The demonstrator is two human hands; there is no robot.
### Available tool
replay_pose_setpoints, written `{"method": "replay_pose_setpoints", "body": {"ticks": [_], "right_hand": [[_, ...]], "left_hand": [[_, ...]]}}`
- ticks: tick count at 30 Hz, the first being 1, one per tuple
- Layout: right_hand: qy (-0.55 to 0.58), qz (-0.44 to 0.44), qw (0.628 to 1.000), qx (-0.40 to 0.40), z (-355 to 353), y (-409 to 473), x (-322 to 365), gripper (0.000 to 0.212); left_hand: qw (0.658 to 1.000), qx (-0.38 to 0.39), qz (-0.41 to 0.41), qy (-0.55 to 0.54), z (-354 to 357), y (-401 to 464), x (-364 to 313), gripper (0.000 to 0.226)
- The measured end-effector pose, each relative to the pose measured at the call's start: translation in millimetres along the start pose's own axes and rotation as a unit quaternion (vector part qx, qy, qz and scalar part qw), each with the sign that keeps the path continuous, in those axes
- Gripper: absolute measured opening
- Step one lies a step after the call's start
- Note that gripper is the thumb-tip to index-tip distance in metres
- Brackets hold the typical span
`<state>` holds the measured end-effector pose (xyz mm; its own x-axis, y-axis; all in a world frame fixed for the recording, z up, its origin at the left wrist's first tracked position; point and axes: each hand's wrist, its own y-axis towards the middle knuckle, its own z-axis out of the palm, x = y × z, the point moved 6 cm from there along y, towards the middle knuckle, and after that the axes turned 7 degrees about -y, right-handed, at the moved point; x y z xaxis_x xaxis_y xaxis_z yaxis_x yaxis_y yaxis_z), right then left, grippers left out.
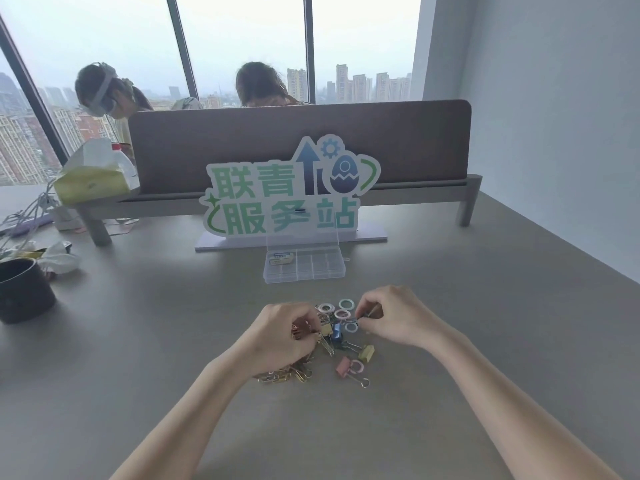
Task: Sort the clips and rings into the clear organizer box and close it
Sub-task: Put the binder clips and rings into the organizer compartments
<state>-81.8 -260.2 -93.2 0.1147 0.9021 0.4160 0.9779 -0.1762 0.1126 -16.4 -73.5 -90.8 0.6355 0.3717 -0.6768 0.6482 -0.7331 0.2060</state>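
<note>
Organizer box (304, 268) lies behind the clip pile (329, 341).

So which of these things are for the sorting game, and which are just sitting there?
For the job:
clear organizer box, lid open
rings
binder clips
gold paper clips
left hand and right hand, both in the pile

Just lying about:
green sign
dark cup
tissue pack
cables

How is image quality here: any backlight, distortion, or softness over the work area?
Head view: bright windows backlight the scene, so the desk looks flat, shadows faint; wide-angle bends the window frames; the organizer box is pale and low-contrast; small clips between left hand and right hand look soft.
</note>
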Motion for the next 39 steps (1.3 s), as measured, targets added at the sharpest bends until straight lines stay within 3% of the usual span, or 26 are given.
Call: {"method": "replay_pose_setpoints", "body": {"ticks": [8,18,26,39], "right_hand": [[0.052,-0.006,0.997,-0.049,-14.2,2.6,-2.9,0.009],[0.062,-0.004,0.996,-0.062,-16.4,56.9,-3.5,0.009],[0.053,0.000,0.995,-0.079,-16.1,130.1,-17.2,0.009],[-0.039,-0.041,0.998,-0.040,1.0,202.8,-29.1,0.007]], "left_hand": [[0.990,-0.025,-0.055,-0.130,-11.7,9.5,11.8,0.014],[0.989,-0.035,-0.097,-0.104,-46.3,61.5,41.3,0.019],[0.986,-0.124,-0.088,-0.074,-66.5,125.7,79.3,0.012],[0.995,-0.077,-0.063,-0.025,-38.7,188.7,114.8,0.018]]}}
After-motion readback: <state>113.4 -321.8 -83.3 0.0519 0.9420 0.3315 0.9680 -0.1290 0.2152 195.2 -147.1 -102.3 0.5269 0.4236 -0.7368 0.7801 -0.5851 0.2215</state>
